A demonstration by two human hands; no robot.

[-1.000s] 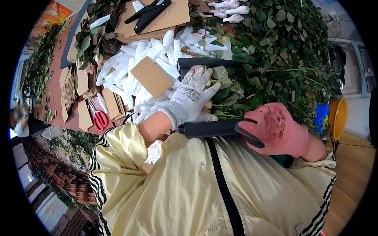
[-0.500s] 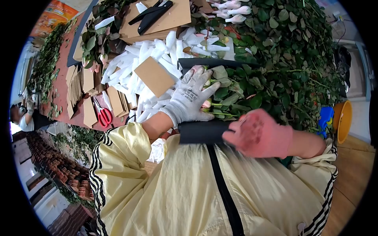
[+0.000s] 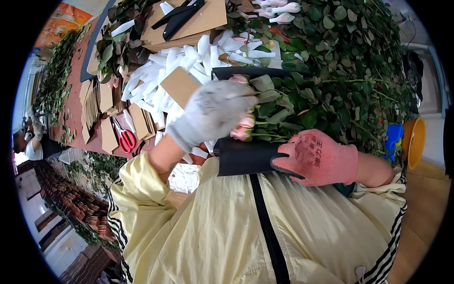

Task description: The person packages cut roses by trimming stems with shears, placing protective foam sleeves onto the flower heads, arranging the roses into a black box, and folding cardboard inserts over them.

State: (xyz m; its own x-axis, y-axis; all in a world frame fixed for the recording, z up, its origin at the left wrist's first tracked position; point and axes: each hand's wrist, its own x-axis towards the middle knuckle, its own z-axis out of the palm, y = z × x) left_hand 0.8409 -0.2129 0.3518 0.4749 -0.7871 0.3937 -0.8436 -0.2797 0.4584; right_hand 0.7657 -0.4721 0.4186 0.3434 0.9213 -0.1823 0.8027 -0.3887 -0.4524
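Several pink roses (image 3: 242,128) with leafy green stems lie on a black sheet (image 3: 246,157), whose near edge is folded up beside my body. My left hand (image 3: 215,111), in a white glove, hovers over the rose heads, blurred by motion; its fingers point right and what they hold, if anything, cannot be made out. In a pink glove, my right hand (image 3: 309,158) grips the right part of the sheet's near edge between thumb and fingers, close to the stems.
White mesh sleeves (image 3: 165,71) lie heaped beyond my left hand, with a cardboard piece (image 3: 179,87) on them. Red scissors (image 3: 126,140) rest at the left. A black tool (image 3: 182,19) lies on stacked cardboard. Far left, a person (image 3: 35,142) is at the table. A yellow basin (image 3: 414,143) stands right.
My left hand has lifted off the roses and moved left, uncovering pink heads. My right hand has come to the sheet's near edge and its blur is gone.
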